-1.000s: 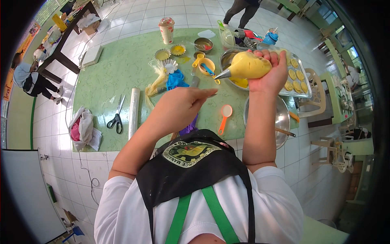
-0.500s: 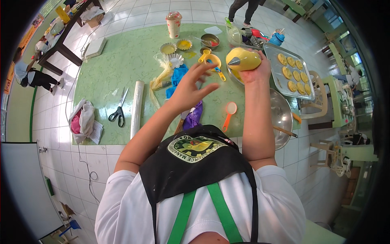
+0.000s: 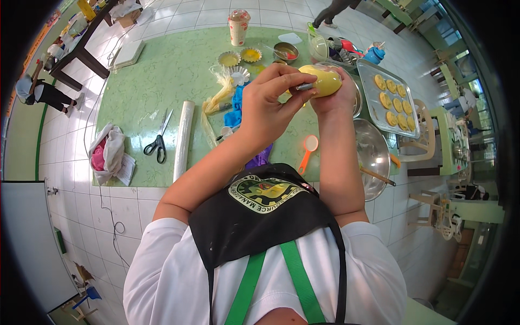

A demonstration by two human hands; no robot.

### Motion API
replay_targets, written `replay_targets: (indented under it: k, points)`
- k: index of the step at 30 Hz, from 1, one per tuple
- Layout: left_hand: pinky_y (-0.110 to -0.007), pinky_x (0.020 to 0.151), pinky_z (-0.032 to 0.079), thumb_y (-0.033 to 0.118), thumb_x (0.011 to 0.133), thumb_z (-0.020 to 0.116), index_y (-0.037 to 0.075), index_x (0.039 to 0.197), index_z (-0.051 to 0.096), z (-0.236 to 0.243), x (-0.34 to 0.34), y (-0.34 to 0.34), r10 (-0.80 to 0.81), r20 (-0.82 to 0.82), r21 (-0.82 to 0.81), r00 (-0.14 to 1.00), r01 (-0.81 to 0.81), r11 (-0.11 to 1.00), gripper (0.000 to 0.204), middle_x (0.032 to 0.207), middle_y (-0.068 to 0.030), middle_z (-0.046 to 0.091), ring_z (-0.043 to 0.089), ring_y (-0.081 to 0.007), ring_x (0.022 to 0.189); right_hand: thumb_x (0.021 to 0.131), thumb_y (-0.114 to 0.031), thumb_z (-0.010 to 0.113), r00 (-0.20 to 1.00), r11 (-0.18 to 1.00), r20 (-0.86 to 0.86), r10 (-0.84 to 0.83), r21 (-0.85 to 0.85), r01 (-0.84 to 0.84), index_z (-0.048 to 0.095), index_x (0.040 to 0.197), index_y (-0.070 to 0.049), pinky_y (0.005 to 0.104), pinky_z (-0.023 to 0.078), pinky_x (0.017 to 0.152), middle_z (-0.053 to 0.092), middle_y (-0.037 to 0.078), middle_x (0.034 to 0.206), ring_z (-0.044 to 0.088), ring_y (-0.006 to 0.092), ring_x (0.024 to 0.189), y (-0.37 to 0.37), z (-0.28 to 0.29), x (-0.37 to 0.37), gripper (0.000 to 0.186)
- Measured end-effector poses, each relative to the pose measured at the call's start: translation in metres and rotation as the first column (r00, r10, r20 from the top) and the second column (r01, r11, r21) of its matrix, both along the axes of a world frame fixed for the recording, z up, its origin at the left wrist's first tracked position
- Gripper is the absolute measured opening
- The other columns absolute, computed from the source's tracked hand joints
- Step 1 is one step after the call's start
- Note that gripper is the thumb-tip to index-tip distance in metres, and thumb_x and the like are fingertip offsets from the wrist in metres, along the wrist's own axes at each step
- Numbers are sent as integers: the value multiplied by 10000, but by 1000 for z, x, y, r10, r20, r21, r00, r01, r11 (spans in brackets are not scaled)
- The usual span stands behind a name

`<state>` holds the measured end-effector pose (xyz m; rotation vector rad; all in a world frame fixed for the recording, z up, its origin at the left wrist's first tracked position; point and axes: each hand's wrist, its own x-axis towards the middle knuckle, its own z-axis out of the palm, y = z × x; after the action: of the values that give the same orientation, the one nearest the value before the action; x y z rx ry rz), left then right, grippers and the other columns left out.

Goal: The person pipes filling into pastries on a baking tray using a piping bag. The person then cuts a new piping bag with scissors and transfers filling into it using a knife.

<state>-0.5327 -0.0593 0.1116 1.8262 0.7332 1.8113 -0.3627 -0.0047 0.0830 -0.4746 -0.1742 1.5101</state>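
Observation:
A piping bag [image 3: 326, 81] plump with yellow filling is held above the table by my right hand [image 3: 337, 97], which wraps round its body. Its grey metal tip [image 3: 305, 86] points to the left. My left hand [image 3: 275, 100] pinches that tip between thumb and fingers. Below my left hand lie a blue cloth [image 3: 234, 111] and a used clear bag with yellow smears [image 3: 216, 100]. An orange-handled measuring spoon [image 3: 308, 154] with a white bowl rests on the table between my forearms.
To the right stands a metal tray [image 3: 362, 81] with several round yellow pastries, beside a large steel bowl [image 3: 374, 179]. Scissors [image 3: 157, 143] and a roll of plastic wrap [image 3: 184, 138] lie at left. Fluted tins [image 3: 229, 58], a patterned cup [image 3: 238, 30] and a small metal bowl [image 3: 286, 52] sit far back.
My left hand has moved up and right, from open in the air to pinching the piping bag's tip. My right hand still holds the bag. A person at the back has stepped along.

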Motion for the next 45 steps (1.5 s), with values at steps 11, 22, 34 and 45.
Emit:
replay_targets:
  k: [11, 22, 34, 45]
  points:
    - [-250, 589, 508, 27, 721, 778, 82, 963, 718, 3, -3, -2, 59, -35, 17, 998, -58, 998, 256, 860, -54, 642, 625, -130, 663, 965, -268, 255, 965, 982, 246, -93, -136, 130, 497, 1111, 49, 493, 503, 869, 590, 196, 1078, 604, 343, 972, 7, 5, -10, 424]
    - [-247, 577, 499, 22, 717, 778, 78, 955, 717, 1, -3, -3, 62, -56, 7, 997, -62, 998, 252, 841, -50, 636, 625, -127, 654, 1002, -266, 284, 955, 951, 218, -202, -189, 244, 378, 647, -137, 358, 463, 653, 450, 39, 633, 462, 191, 598, -9, 36, -36, 390]
    - [-239, 614, 500, 17, 713, 784, 61, 931, 731, 5, -1, -5, 69, -43, -19, 997, -70, 997, 229, 827, -42, 655, 618, -113, 692, 1013, -307, 290, 967, 960, 180, -180, -183, 213, 375, 659, -142, 367, 449, 665, 439, 35, 647, 453, 205, 636, -11, 38, -35, 400]
    - [-251, 578, 508, 31, 730, 779, 67, 954, 721, -1, -2, -2, 74, -79, 9, 994, -73, 997, 234, 836, -59, 633, 631, -132, 653, 1017, -320, 309, 973, 971, 157, -171, -142, 194, 370, 674, -144, 331, 406, 621, 392, 21, 629, 391, 178, 604, -9, 29, -30, 390]
